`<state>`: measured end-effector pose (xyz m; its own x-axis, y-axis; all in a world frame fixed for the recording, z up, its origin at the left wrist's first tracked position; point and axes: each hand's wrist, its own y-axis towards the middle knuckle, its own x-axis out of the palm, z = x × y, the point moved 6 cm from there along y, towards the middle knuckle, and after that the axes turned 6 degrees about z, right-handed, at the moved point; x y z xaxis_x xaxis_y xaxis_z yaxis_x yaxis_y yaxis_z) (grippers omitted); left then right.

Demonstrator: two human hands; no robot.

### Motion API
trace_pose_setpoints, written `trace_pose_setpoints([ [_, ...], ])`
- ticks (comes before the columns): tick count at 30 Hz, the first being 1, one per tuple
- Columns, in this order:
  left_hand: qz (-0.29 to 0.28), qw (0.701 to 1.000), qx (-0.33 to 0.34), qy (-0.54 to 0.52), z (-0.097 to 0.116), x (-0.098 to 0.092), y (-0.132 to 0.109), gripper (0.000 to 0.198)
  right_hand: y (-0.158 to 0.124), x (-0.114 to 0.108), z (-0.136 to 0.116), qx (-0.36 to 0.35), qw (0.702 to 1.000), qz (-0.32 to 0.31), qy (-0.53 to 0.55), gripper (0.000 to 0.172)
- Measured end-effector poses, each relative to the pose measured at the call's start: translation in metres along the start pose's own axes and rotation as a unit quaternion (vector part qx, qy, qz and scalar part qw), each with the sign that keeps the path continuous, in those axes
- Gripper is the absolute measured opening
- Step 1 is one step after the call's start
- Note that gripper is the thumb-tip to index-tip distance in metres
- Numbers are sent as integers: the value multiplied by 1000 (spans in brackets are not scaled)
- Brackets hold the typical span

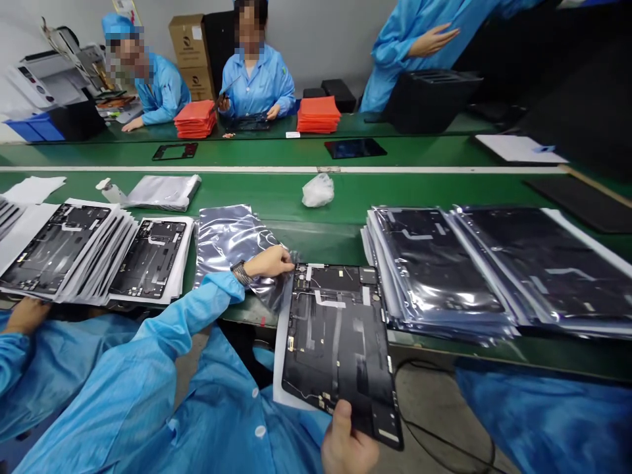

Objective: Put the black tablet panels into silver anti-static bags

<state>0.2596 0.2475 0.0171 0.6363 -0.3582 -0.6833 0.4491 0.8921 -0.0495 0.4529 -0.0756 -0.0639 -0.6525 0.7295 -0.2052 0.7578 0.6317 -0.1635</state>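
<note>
The right hand (348,444) grasps the near edge of an opened tablet housing (338,336), thumb laid over the top near the lower right corner. The housing is held tilted in front of the person's body, at the front edge of the green tabletop (326,234), with its inner side up: dark battery area, white flex strip (328,301) and small connectors show. A white sheet (281,375) lies under it, jutting out along the left side.

The left hand (269,261), a dark bracelet (241,272) at its wrist, has its fingertips drawn together at the housing's upper left corner; whether they pinch the housing or the plastic beside it cannot be told. Shiny antistatic bags (232,240) lie beneath and beside this forearm.

To the left, a pile of similar housings interleaved with white sheets (96,253) stands next to a smaller pile (153,257). To the right, bagged housings (429,263) are stacked, next to a second bagged stack (548,263). Farther back are a crumpled clear plastic bag (318,191), a dark tablet panel (355,148) and two orange stacks (196,120) flanking a seated co-worker (257,82).
</note>
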Motion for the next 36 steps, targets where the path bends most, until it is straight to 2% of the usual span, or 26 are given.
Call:
trace_pose_setpoints([
  [2,-28,1000,4,-10,-1,1,0,24,-1,-6,-3,-20,999,22,-43,56],
  [4,-31,999,11,16,2,2,0,26,-3,-8,-3,-40,997,32,-61,55],
  [9,40,982,29,183,29,5,3,20,-13,-9,-1,-115,990,59,-62,61],
  [11,40,971,54,228,43,9,4,21,-16,-5,-3,-157,984,29,-76,61],
  [15,-15,944,150,293,65,21,1,28,-15,2,-9,-239,963,-53,-115,56],
  [19,-38,905,211,366,74,32,-6,31,-14,5,-14,-271,950,-94,-126,48],
  [23,-45,895,230,380,80,38,-2,29,-14,4,-14,-268,948,-119,-125,40],
  [27,-96,898,225,367,86,42,4,24,-13,1,-11,-242,954,-137,-113,40],
  [30,-107,890,229,379,92,44,4,26,-10,-2,-5,-182,970,-127,-97,44],
  [33,-86,874,250,408,97,49,0,26,-8,-4,1,-102,986,-111,-76,50],
  [36,-73,868,263,414,97,55,-2,24,-8,-5,4,-52,991,-107,-58,55],
])
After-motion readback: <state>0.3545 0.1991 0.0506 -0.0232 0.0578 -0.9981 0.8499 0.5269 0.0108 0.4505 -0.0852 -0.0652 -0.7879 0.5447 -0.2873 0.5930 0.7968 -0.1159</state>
